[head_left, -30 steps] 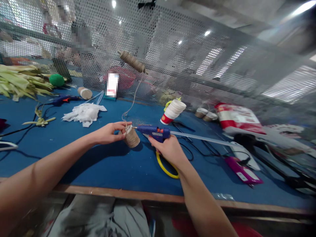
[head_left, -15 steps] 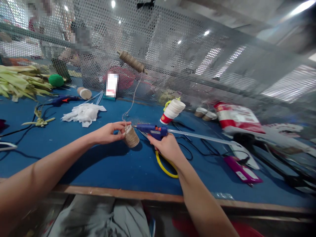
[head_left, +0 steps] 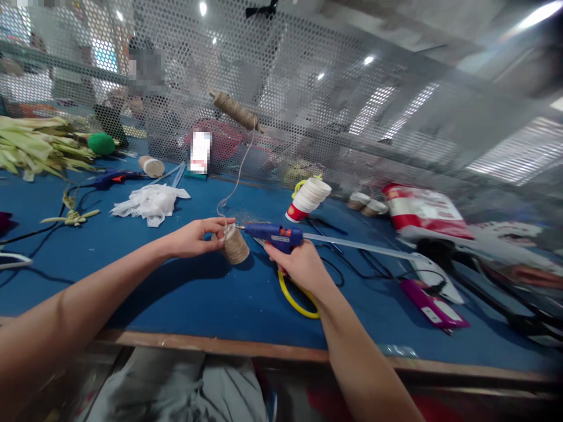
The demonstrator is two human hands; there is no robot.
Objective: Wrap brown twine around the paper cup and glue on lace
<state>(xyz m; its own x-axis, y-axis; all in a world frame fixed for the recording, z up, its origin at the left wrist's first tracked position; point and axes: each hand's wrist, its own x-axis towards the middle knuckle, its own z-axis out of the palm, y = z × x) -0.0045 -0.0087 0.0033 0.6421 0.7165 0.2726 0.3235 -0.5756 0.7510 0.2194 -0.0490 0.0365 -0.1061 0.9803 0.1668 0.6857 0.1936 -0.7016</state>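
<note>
My left hand [head_left: 200,236] grips a small paper cup wrapped in twine [head_left: 236,246], tilted above the blue table. From the cup a loose strand of twine [head_left: 240,176] runs up to a twine spool [head_left: 235,109] on the mesh panel. A blue glue gun [head_left: 275,234] sits in my right hand [head_left: 303,264], its nozzle touching or very close to the cup's wrapped rim. The clear glue stick [head_left: 356,243] sticks out of its back. Beneath my right hand lie yellow-handled scissors [head_left: 297,302], partly hidden.
A stack of paper cups [head_left: 310,198] leans behind the glue gun. Crumpled white cloth [head_left: 152,202], a second glue gun [head_left: 115,179] and corn husks [head_left: 39,143] lie left. At right are a purple power strip [head_left: 433,305], cables and a red-and-white bag [head_left: 424,211]. A perforated metal panel [head_left: 290,105] stands behind.
Both hands hold nearly the same pose. The glue gun has shifted very slightly right, its nozzle staying by the cup's rim.
</note>
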